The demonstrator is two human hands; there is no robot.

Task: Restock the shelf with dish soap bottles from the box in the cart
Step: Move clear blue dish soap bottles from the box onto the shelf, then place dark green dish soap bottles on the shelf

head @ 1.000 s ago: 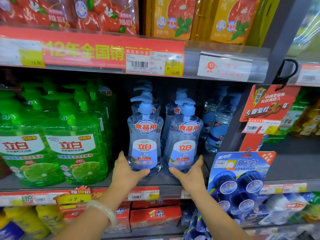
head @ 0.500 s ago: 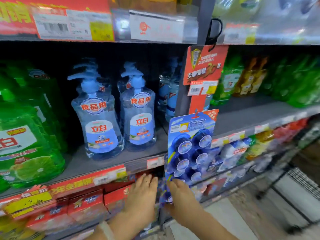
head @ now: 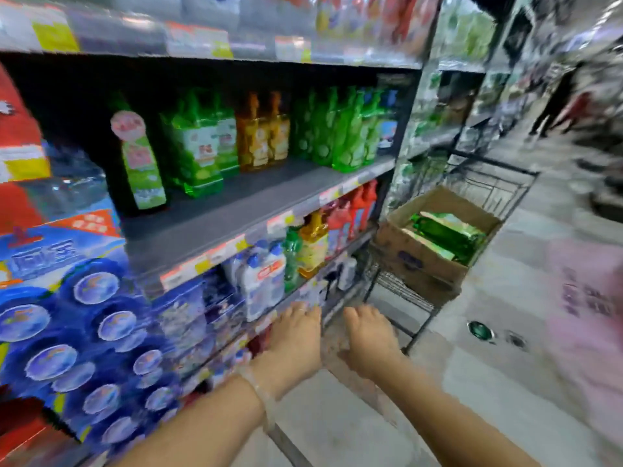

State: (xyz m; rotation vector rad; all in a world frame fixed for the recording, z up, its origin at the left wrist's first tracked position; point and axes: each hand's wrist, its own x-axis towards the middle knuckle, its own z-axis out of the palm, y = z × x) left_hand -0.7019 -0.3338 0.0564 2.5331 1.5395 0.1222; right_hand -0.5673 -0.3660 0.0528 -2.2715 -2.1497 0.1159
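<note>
In the wire cart (head: 485, 183) at the far end of the shelf (head: 236, 210), an open cardboard box (head: 421, 261) holds green dish soap packs (head: 448, 235), while the left hand (head: 295, 335) and right hand (head: 369, 338) hang empty, fingers relaxed.

Blurry frame. Left hand (head: 296, 335) and right hand (head: 369, 338) out front, palms down, fingers straight, holding nothing. Cardboard box (head: 418, 261) w/ green packs (head: 445, 235) sits in wire cart (head: 485, 190), right of shelf (head: 236, 210). Green and orange bottles (head: 263, 133) on shelf.
</note>
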